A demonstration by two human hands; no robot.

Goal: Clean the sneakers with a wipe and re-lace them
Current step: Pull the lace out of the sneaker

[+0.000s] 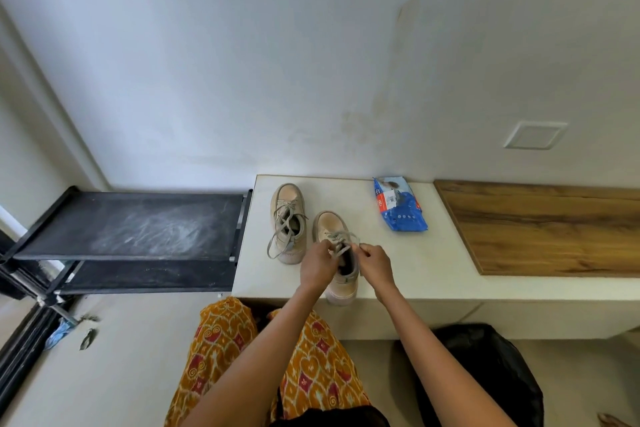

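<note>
Two beige sneakers stand on a white ledge [415, 263], toes toward the wall. The left sneaker [288, 218] sits farther back with its grey lace loose and trailing over its side. The right sneaker [337, 253] is nearer the front edge. My left hand [317, 265] and my right hand [375, 265] are over its opening, each pinching an end of its grey lace [341, 240]. A blue pack of wipes [398, 204] lies to the right of the sneakers, near the wall.
A wooden panel [547, 229] covers the ledge's right part. A black shoe rack [138, 229] with dusty shelves stands left of the ledge. A black bag [485, 374] sits on the floor at lower right. My patterned orange clothing [263, 357] fills the bottom middle.
</note>
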